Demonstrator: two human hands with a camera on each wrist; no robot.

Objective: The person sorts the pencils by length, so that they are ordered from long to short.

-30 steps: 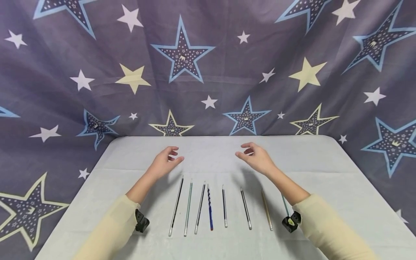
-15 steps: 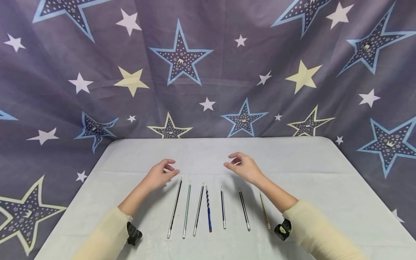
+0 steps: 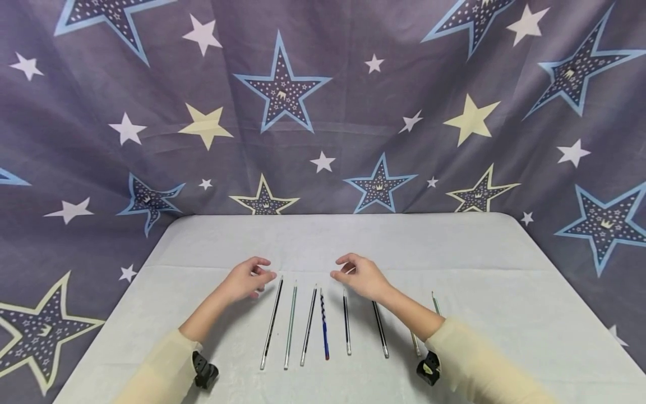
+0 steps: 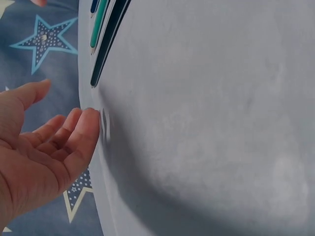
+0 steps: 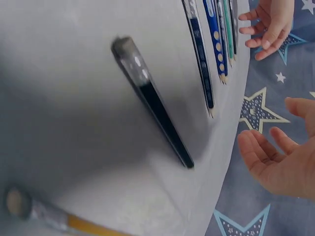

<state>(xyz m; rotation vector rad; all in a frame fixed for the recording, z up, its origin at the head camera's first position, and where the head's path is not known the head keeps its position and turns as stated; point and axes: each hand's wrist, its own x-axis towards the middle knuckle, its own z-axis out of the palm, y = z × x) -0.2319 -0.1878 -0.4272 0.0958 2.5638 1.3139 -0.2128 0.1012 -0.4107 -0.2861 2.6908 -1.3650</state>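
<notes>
The left hand (image 3: pixel 248 279) is left of centre in the head view, relaxed, its thumb apart from its loosely bent fingers and nothing in its grasp. Its thumb tip is near the upper end of the leftmost black pencil (image 3: pixel 271 322). The right hand (image 3: pixel 362 276), right of centre, also holds nothing, its fingers softly bent with a gap to the thumb; nearest below it is a navy pencil (image 3: pixel 346 325).

The pencils lie apart in a row across the lower middle of the frame, points toward the top. Between the first and the navy one are a green pencil (image 3: pixel 291 325), another black pencil (image 3: pixel 309 325) and a blue patterned pencil (image 3: pixel 324 331). Farther right, a silver-ended dark pencil (image 3: pixel 381 334) runs up to the right forearm, while the cream sleeve (image 3: pixel 484 359) partly covers a gold pencil (image 3: pixel 415 343) and a second green pencil (image 3: pixel 436 303). All lie on a pale-covered desk (image 3: pixel 479 241) before a starry curtain (image 3: pixel 323 129).
</notes>
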